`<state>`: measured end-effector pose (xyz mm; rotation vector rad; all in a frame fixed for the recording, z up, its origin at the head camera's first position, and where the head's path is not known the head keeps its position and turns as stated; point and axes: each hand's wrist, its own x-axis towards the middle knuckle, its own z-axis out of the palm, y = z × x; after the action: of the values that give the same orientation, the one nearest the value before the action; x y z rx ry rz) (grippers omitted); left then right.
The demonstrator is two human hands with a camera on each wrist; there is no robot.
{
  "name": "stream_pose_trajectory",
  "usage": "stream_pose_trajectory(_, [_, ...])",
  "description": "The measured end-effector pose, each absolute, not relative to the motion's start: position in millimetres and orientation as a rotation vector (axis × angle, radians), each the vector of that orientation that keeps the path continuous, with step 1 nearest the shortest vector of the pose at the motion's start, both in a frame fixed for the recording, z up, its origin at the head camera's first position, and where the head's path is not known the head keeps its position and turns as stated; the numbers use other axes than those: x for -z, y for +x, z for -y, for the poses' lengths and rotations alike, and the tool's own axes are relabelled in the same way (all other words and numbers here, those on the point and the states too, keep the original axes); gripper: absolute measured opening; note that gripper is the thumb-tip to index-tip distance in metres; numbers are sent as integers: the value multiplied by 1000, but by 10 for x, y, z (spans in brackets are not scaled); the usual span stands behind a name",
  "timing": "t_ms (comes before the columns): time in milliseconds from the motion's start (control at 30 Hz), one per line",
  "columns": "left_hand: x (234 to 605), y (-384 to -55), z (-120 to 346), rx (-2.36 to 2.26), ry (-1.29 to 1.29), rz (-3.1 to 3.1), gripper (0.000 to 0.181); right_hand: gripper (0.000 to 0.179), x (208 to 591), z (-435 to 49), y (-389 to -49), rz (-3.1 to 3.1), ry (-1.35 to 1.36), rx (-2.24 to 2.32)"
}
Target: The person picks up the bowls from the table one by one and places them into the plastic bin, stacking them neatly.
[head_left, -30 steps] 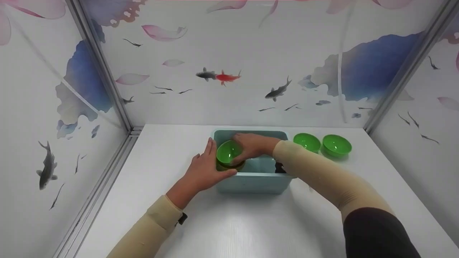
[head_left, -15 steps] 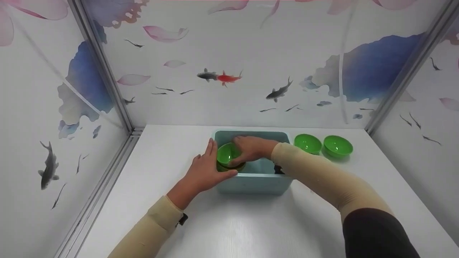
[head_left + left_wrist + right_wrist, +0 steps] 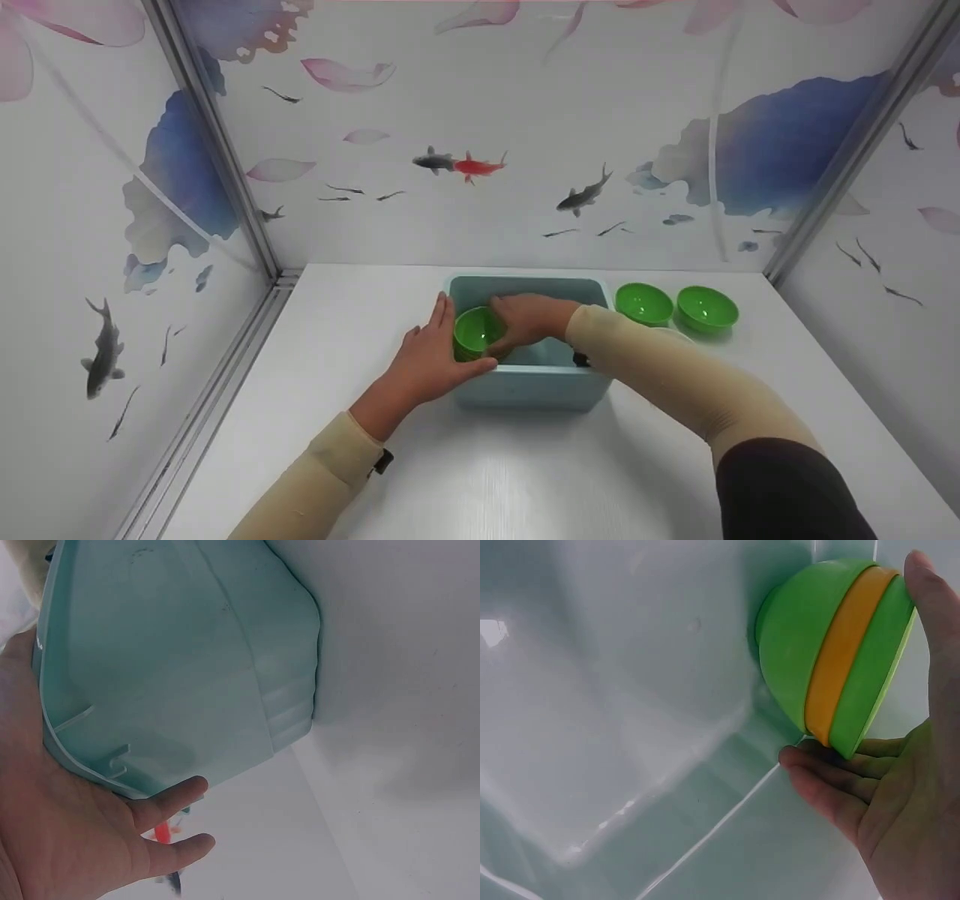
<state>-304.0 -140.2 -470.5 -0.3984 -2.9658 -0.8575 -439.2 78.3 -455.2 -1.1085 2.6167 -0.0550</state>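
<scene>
A light teal plastic basin (image 3: 534, 390) stands on the white table. Inside its left end sits a nested stack with a green bowl (image 3: 474, 328) on top. From the side, in the right wrist view, an orange bowl (image 3: 849, 652) shows between the top green bowl and a lower green bowl (image 3: 802, 645). My right hand (image 3: 529, 319) reaches into the basin and holds the top bowl by its rim, thumb on one side and fingers on the other. My left hand (image 3: 429, 361) rests against the basin's near left corner, fingers straight along the left side, thumb along the front rim.
Two more green bowls, a nearer-in one (image 3: 643, 303) and an outer one (image 3: 707, 309), stand on the table right of the basin. A pale curved edge peeks out behind my right sleeve (image 3: 660, 367). Printed wall panels enclose the table at the back and sides.
My right hand has moved down with the green bowl, which now sits lower and level in the stack inside the basin. My left hand has stayed at the basin's corner.
</scene>
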Motion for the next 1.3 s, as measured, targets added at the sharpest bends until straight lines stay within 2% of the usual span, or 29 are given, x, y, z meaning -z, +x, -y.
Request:
stream_pose_trajectory(200, [4713,-3027,1393,874,-409,2961,140,95,4554,-799,-4372,-2609,-1111,75])
stream_pose_trajectory(467, [4708,-3010,1375,870,-411,2967,140,104,4538,-809,-4347,-2619,-1093,38])
stream_pose_trajectory(667, [4700,-3006,1371,865,-416,2961,141,92,4444,-810,-4344,-2591,-1027,122])
stream_pose_trajectory(1067, [4705,-3037,1384,843,-399,2961,139,100,3902,-1186,-4385,-2544,-1050,276])
stream_pose_trajectory(1300, [4703,-3044,1387,863,-376,2969,143,79,3659,-1565,-4233,-2652,-1110,470])
